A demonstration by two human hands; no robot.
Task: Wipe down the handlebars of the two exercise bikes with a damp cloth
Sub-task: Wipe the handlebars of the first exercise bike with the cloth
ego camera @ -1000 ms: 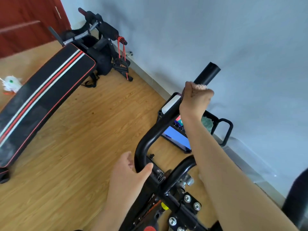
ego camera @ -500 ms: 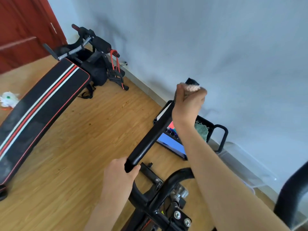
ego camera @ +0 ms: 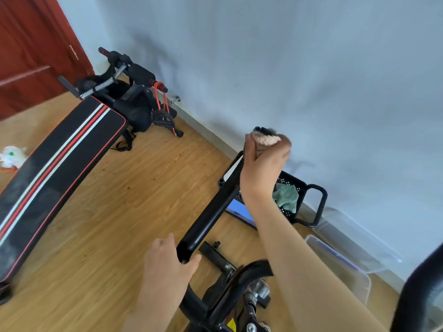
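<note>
Squeezing the soft cloth [ego camera: 267,139] round the stiff handlebar [ego camera: 211,216] end, the right hand [ego camera: 263,164] grips firmly; the left hand [ego camera: 167,262] clasps the bar below it.

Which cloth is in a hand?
The pinkish cloth, held by the right hand on the handlebar; the green cloth lies in the black basket.

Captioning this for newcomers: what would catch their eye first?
The right hand gripping a pinkish cloth around the far tip of the black handlebar, mid-frame, stands out first. The left hand holds the bar's near bend below. At left, a black sit-up bench with red and white stripes lies on the wood floor.
</note>
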